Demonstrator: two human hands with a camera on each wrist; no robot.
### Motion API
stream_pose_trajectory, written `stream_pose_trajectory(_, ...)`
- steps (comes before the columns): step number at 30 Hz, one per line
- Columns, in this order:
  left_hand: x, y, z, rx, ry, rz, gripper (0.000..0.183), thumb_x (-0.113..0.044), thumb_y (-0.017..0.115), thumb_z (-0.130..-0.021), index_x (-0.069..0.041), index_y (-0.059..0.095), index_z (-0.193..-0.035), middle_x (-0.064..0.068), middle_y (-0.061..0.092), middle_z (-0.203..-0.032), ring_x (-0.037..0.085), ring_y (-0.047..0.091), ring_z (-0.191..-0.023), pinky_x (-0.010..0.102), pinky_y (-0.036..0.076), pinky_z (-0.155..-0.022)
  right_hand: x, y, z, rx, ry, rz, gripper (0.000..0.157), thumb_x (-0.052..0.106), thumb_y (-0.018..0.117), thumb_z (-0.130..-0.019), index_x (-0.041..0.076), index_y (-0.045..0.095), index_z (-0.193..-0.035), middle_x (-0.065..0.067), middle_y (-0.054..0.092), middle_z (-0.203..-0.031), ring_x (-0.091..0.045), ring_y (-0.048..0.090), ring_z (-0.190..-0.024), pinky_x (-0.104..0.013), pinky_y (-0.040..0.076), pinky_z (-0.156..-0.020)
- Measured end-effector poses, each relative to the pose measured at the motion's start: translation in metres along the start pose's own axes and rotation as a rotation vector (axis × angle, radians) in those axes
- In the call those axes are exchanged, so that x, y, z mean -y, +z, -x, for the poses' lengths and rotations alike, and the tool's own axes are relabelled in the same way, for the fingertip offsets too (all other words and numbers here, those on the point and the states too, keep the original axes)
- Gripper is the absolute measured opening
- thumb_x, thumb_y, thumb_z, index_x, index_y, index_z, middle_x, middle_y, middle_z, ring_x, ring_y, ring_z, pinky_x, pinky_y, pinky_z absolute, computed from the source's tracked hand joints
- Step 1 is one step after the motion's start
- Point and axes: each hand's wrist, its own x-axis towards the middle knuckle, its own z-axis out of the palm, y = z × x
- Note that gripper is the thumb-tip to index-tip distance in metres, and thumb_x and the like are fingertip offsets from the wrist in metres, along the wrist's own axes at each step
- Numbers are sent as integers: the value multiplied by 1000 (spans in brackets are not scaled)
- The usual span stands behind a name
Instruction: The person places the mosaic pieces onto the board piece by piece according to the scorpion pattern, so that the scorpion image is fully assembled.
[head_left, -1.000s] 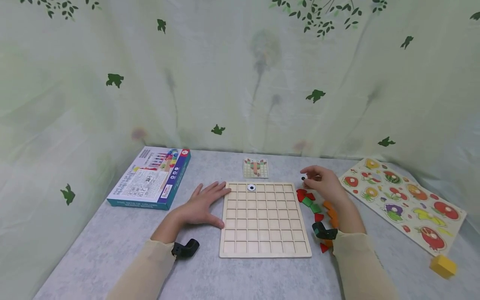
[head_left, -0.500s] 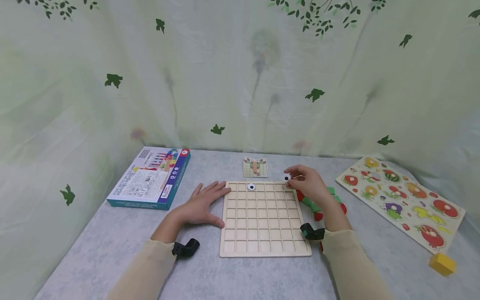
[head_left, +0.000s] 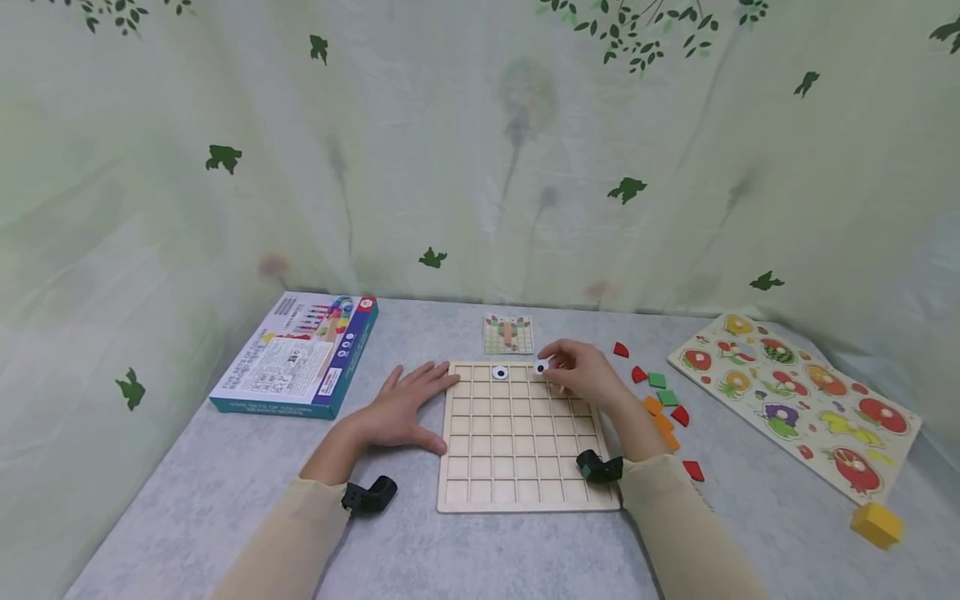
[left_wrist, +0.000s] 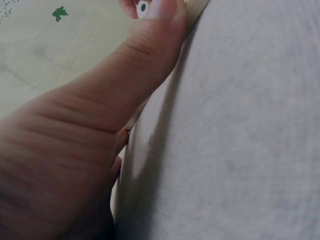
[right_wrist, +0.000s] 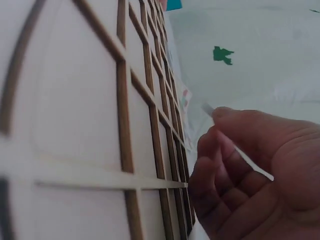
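My right hand [head_left: 588,379] pinches a round white eye piece [head_left: 541,366] with a black pupil between thumb and finger. It holds the piece over the top row of a wooden grid board [head_left: 517,450]. The right wrist view shows that piece edge-on and blurred at the fingertips. A matching eye piece [head_left: 500,373] lies in a top-row cell to the left. My left hand [head_left: 397,412] is spread flat by the board's left edge, fingertips and thumb touching it. In the left wrist view its thumb [left_wrist: 135,55] fills much of the frame.
Behind the board lies a small pattern card [head_left: 508,335]. Red [head_left: 680,416], green [head_left: 667,398] and orange pieces [head_left: 663,427] are scattered to its right. Farther right are a fruit puzzle board [head_left: 795,400] and a yellow block [head_left: 877,525]. A box [head_left: 296,358] sits at back left.
My right hand has carried the eye piece left, from beside the loose pieces to above the board's top row. The loose pieces now show uncovered. My left hand has stayed in place.
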Motion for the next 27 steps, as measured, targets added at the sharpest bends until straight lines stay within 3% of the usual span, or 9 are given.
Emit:
stream_pose_trajectory(8,0,0,0,0,-1,-2,110,-65,82,-67,-24,33,-157,6,20,-168,34,10,-157,65,-5,-122,-7,9,-3,-54,-59,74,22,17,73,-90,14,66,-111,-6,63,-91,-20,54,-76,-29,47,-64)
stream_pose_trajectory(16,1,1,-1,-3,2,0,110,-65,82,-67,-24,34,-157,6,21,-168,34,11,-157,65,-4,-122,-6,14,-2,-102,-45,164,23,23,77,-87,15,66,-106,-4,66,-89,-17,56,-75,-28,46,-66)
stream_pose_trajectory(27,1,1,-1,-9,5,-9,110,-65,82,-67,-23,34,-157,6,21,-168,34,12,-157,66,-4,-122,-6,17,-2,-109,-22,175,22,25,76,-88,16,68,-107,-3,64,-87,-18,55,-75,-28,45,-66)
